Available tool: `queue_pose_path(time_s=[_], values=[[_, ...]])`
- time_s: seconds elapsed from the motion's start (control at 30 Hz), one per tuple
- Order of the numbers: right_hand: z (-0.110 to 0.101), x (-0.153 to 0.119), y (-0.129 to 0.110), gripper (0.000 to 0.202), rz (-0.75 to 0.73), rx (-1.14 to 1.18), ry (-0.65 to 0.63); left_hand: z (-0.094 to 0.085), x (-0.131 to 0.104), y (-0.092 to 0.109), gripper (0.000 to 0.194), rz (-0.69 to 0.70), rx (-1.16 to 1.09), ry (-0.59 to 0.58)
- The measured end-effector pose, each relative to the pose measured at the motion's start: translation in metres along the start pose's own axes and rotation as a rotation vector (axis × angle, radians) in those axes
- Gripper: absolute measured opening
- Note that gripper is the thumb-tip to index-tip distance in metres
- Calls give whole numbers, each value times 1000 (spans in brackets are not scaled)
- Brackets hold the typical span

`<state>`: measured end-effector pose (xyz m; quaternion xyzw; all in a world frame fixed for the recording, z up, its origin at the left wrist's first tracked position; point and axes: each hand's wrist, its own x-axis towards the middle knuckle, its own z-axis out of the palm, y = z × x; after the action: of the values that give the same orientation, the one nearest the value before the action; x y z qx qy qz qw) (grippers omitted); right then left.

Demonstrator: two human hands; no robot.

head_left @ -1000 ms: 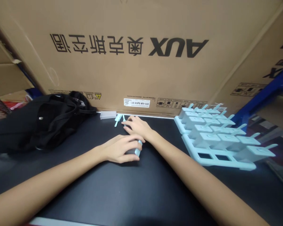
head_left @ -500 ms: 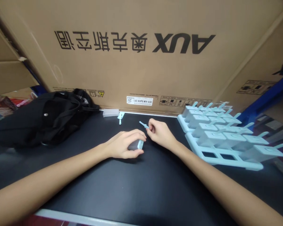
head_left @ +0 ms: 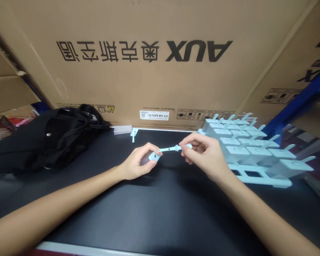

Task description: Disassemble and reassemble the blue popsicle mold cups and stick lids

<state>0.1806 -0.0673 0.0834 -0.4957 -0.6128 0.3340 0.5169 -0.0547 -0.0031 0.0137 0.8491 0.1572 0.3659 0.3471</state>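
We see a large cardboard box walling the far edge of a matte black table. At 9 o'clock lies a soft black bag; at 3 o'clock, a pale blue plastic mould rack. At centre, the left hand grips a small blue-capped mould cup, while the right hand pinches a thin, pale blue plastic stick, its tip touching the cup's cap.

Cardboard box reads AUX (printed upside down).
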Motion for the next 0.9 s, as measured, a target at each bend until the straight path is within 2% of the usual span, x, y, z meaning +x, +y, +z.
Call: queue_pose_path(time_s=[0.2,0.37,0.53,0.63,0.8,0.9], values=[[0,-2,1,12,79,62,-25,0,-2,-3,29,-22,-58,-25],[9,-5,2,25,206,181,-131,0,-3,-2,33,-28,32,-9],[16,-8,-2,31,200,217,-65,0,-5,-3,33,-28,61,-2],[18,-10,-4,31,223,233,-72,1,-6,-4,35,-40,110,-26],[16,-10,-5,25,231,207,-50,2,-8,-1,39,-13,117,-14],[15,-10,-7,21,207,163,-24,2,-9,2,36,7,124,-48]])
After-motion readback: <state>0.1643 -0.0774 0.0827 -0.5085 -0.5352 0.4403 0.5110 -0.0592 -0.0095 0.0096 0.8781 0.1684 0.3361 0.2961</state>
